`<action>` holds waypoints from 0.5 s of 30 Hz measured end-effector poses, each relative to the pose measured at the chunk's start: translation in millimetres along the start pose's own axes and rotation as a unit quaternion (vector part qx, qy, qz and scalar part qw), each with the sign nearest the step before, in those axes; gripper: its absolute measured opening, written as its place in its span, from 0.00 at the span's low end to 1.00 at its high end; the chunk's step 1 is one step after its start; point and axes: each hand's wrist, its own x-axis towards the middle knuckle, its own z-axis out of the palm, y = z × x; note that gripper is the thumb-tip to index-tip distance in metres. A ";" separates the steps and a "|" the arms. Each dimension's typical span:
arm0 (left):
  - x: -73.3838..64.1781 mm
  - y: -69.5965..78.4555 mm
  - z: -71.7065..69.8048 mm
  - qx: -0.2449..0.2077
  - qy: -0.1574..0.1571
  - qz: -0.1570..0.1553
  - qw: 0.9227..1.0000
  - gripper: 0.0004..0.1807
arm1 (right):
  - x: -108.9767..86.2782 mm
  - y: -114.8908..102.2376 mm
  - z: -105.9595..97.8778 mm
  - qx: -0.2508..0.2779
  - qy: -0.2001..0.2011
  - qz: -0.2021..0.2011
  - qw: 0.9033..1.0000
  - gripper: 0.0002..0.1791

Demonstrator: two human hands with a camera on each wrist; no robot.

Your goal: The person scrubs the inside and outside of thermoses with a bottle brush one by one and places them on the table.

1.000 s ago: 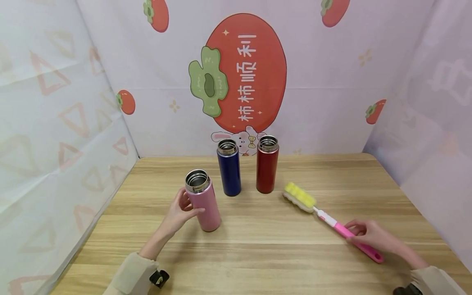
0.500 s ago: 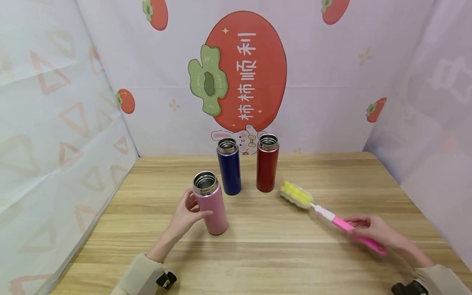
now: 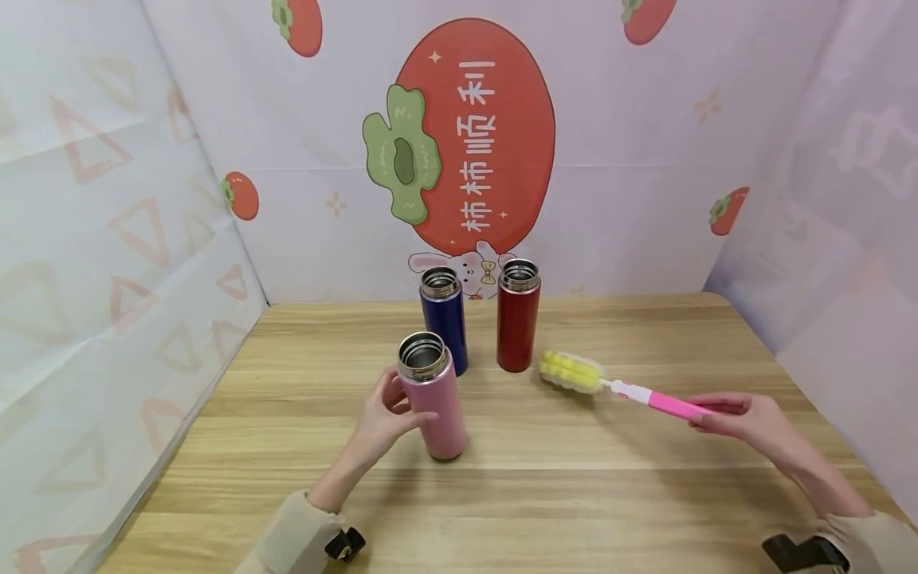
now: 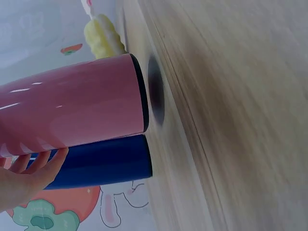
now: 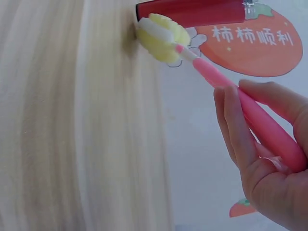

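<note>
My left hand grips a pink bottle from its left side, thumb across the front. Its metal mouth is uncovered and faces up. In the left wrist view, a gap and a shadow show below the base of the pink bottle, just off the table. My right hand pinches the pink handle of a bottle brush. The brush's yellow and white sponge head points left, to the right of the red bottle. In the right wrist view, fingers and thumb wrap the handle.
Behind the pink bottle stands a blue bottle, partly hidden by it. A red bottle stands upright to the right of the blue one. Both have uncovered mouths. A printed cloth hangs behind the wooden table.
My left hand has carried the pink bottle to the right. The brush has come up in my right hand, its handle swinging more level and its head shifting slightly left.
</note>
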 end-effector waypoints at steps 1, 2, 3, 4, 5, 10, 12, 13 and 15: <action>-0.1 0.2 1.9 -0.003 -0.002 0.002 1.000 0.36 | -1.8 -6.9 0.2 0.001 0.011 -0.001 1.000 0.18; -0.2 0.3 3.8 -0.006 -0.005 0.002 1.000 0.36 | -5.0 -17.3 1.5 0.003 0.020 -0.007 1.000 0.18; -0.3 0.6 5.8 -0.010 -0.008 0.003 1.000 0.37 | -9.3 -30.7 3.5 0.006 0.030 -0.008 0.999 0.17; -0.4 0.8 7.8 -0.013 -0.010 0.002 1.000 0.37 | -13.4 -44.8 5.8 0.013 0.035 -0.012 0.999 0.16; -0.4 1.0 9.7 -0.015 -0.012 0.001 1.000 0.37 | -17.6 -58.9 8.9 0.014 0.045 -0.010 0.999 0.14; 1.1 2.5 20.7 -0.021 -0.021 0.001 1.000 0.39 | -28.0 -100.8 20.1 -0.027 0.107 0.020 0.994 0.09; 2.0 3.4 25.4 -0.021 -0.025 0.002 0.999 0.39 | -27.7 -106.1 22.2 -0.050 0.132 0.029 0.990 0.10; 2.2 4.1 27.8 -0.022 -0.028 0.002 0.999 0.39 | -26.5 -106.7 22.8 -0.044 0.139 0.030 0.989 0.11; 2.7 5.3 32.6 -0.019 -0.033 0.003 0.999 0.39 | -22.2 -105.5 24.9 -0.022 0.154 0.029 0.987 0.13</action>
